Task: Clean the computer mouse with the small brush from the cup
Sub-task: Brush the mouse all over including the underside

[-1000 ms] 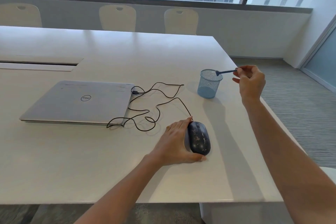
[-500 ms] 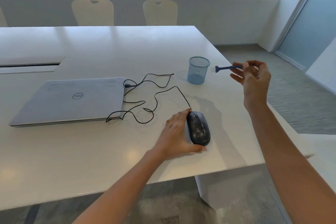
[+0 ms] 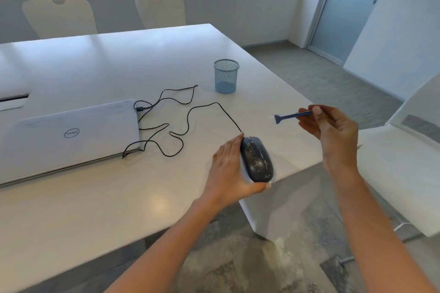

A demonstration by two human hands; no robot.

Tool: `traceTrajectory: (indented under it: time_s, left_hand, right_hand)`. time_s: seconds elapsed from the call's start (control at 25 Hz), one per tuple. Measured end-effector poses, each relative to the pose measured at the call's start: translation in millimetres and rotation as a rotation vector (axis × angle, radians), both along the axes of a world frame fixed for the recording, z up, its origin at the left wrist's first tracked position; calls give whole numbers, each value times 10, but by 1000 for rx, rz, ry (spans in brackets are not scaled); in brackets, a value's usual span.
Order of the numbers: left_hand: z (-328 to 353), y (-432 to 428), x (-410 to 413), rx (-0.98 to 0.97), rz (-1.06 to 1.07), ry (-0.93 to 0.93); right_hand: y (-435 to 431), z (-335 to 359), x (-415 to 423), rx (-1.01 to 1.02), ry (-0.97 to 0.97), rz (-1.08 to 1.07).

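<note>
My left hand [image 3: 228,169] cups the speckled mouse [image 3: 257,159] at the table [image 3: 95,209] corner; my right hand [image 3: 333,131] pinches the brush [image 3: 291,115] by its handle tip, up right of the mouse. The brush lies roughly level, bristles pointing left, seemingly toward the cup [image 3: 226,76]. Held so far back, I reckon it could twist or slip once pressed, or the mouse could be nudged off the edge.

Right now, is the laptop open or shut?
Shut: the laptop lies flat on the table, lid down, logo facing up.
</note>
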State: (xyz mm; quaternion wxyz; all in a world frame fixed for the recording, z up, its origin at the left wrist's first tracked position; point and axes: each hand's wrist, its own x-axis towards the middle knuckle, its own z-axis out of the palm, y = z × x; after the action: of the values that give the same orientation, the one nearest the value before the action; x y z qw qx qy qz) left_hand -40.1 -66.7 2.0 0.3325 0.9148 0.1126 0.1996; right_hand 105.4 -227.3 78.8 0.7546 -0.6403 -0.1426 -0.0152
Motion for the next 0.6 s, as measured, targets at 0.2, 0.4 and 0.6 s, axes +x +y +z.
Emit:
traceTrajectory:
  time_s: [0.2,0.4,0.6]
  left_hand:
    - [-4,-337,1,-12,11,4]
    - [-82,-836,-49,-52,52,-39]
    - [-191,-1374,-156,-122,63,-26]
  right_hand:
    - [-592,-111,-480,-67,-61,-76]
    - [-1190,-278,-947,-56,-24,-109]
    - [-1708,-447,-1312,-67,31,-128]
